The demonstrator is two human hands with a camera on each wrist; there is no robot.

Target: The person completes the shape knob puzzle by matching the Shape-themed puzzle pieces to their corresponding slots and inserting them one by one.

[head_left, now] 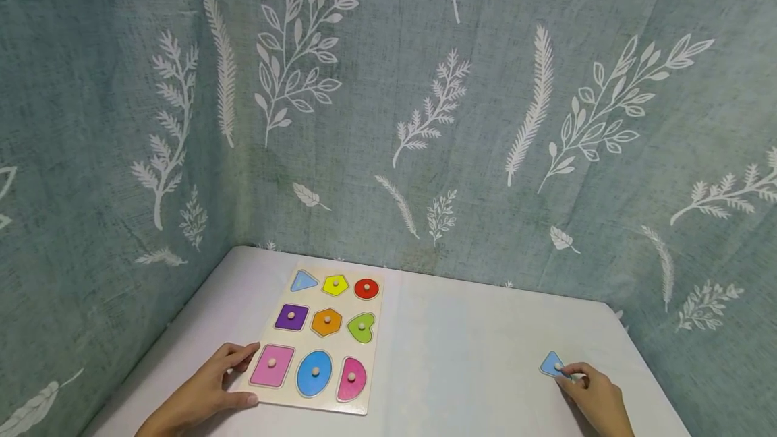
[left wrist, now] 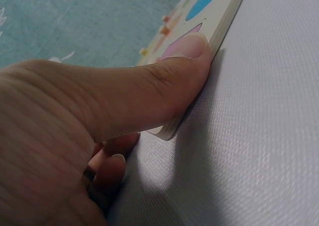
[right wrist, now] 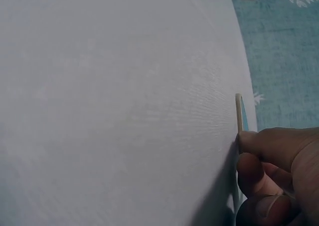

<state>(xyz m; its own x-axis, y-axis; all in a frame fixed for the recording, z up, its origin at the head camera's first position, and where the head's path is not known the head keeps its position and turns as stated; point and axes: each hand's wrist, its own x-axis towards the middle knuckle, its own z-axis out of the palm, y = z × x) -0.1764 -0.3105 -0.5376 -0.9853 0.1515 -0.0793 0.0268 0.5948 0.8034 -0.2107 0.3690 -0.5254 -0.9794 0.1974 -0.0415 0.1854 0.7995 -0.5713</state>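
Observation:
My left hand (head_left: 209, 383) holds the near left corner of a wooden shape puzzle board (head_left: 303, 334). Its thumb (left wrist: 184, 61) lies along the corner's edge, with the other fingers bent at the left side. On the board, several coloured shapes with round knobs fill their places; the light blue triangle place (head_left: 303, 280) at the far left shows no knob. Well to the right, my right hand (head_left: 591, 393) pinches a blue triangle puzzle piece (head_left: 551, 363) by its right side, close to its knob. The right wrist view shows this piece nearly edge-on, partly hidden by fingers.
Both hands are over a table with a white cloth (head_left: 449, 349). A green-blue curtain (head_left: 376, 127) with white leaf prints stands behind the table and along its sides. A wide stretch of cloth lies between the board and the right hand.

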